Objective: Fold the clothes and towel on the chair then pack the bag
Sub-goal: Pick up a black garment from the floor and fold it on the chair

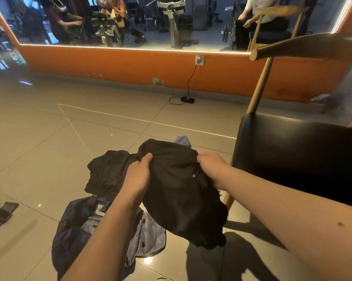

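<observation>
Right now the step in hand looks like folding: both hands hold a black, soft, crumpled fabric garment [177,199] up in the air, left of the chair and above the floor tiles. The left hand [139,177] pinches a bunch of cloth near the top edge with curled fingers, and the right hand [211,167] clenches the opposite top corner, so the piece hangs loose and uneven between them. A second black fabric garment [108,173] lies rumpled on the floor just beyond. The dark navy fabric bag with pale grey lining [73,230] sits open on the tiles under the left forearm. A small light-blue cloth [183,140], possibly the towel, peeks out behind the held garment; I cannot tell for sure. Next move probably calls for shaking the piece flat, finding its seams and bringing the edges together before it goes near the bag. The black padded chair with tan wooden legs [293,155] stands close on the right and could catch the hanging hem. Well apart by the orange wall: a black power strip with cable [187,99]. A dark flat object [0,213] lies far left.
</observation>
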Demonstrator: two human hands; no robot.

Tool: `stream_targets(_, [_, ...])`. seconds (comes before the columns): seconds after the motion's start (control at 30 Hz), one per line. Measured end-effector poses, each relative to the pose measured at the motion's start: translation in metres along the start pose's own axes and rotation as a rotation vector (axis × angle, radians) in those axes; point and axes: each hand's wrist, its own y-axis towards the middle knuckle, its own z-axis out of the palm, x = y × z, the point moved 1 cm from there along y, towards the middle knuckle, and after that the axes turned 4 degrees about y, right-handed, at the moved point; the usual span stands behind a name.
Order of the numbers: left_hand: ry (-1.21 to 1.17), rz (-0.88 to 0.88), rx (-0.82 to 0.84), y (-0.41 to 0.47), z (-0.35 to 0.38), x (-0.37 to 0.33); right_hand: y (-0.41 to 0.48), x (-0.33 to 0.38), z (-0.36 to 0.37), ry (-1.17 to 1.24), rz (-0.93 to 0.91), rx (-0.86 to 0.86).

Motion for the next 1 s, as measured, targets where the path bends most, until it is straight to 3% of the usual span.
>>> stream_targets(0.13, [0.01,0.125,-0.11,0.003,-0.011,-0.008,-0.004,-0.01,-0.018,-0.204,-0.14,-0.15])
stream_targets(0.3, [0.235,0.367,0.005,-0.011,-0.004,-0.018,-0.007,0.003,-0.011,-0.319,-0.184,-0.233])
stream_targets(0.37, [0.401,0.444,0.05,-0.013,0.003,-0.023,-0.012,0.026,-0.004,-0.114,-0.102,-0.077])
stream_targets(0.43, [0.576,0.533,0.103,-0.017,0.01,-0.027,-0.024,0.054,0.004,0.067,0.09,0.106])
stream_targets(0.57, [0.7,0.659,0.208,-0.03,0.01,-0.033,-0.033,0.075,0.017,0.019,0.303,0.297])
stream_targets(0.67, [0.762,0.667,0.216,-0.036,0.003,-0.033,-0.031,0.078,0.023,0.058,0.382,0.257])
stream_targets(0.83, [0.776,0.666,0.239,-0.052,-0.013,-0.027,-0.031,0.085,0.039,0.03,0.281,0.14])
stream_targets(0.93, [0.655,0.56,0.218,-0.061,-0.022,-0.021,-0.027,0.092,0.046,0.116,0.196,0.05])
stream_targets(1.0, [0.438,0.437,0.156,-0.053,-0.03,-0.014,-0.025,0.097,0.047,0.21,0.172,0.021])
